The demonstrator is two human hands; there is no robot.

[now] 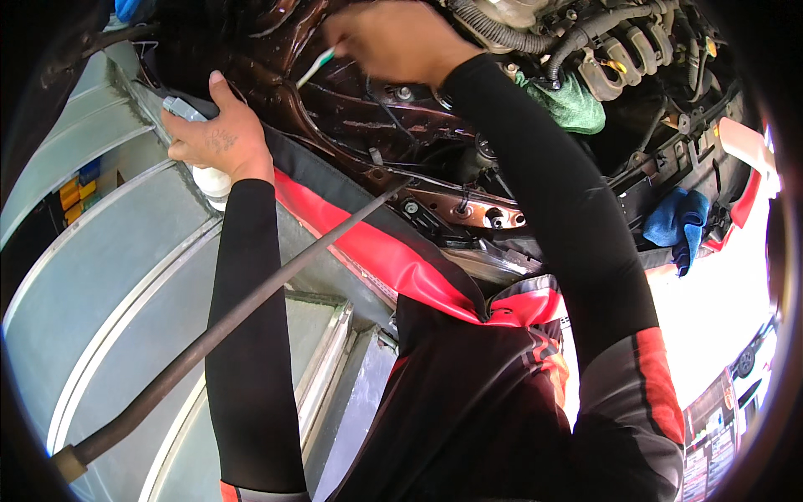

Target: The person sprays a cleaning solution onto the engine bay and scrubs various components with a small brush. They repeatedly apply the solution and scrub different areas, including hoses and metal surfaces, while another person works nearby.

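My left hand [219,138] is closed around a small grey, clear-edged thing [182,109] at the left edge of the engine bay. A white rounded body [212,186] shows just under that hand. Whether the two are one object, I cannot tell. Over the brown inner body panel [360,109], my right hand [401,42] is smeared by motion. A thin white and green stick [316,67], like a toothbrush handle, sticks out from its fingers and points down and left. Its far end is close to the brown panel.
A long metal rod [242,314] slants across my left forearm. A red and black cover [376,259] drapes over the car's edge. A green cloth [573,105] lies by the engine hoses, a blue cloth [677,222] on the front edge. Grey metal panels [134,276] stand at left.
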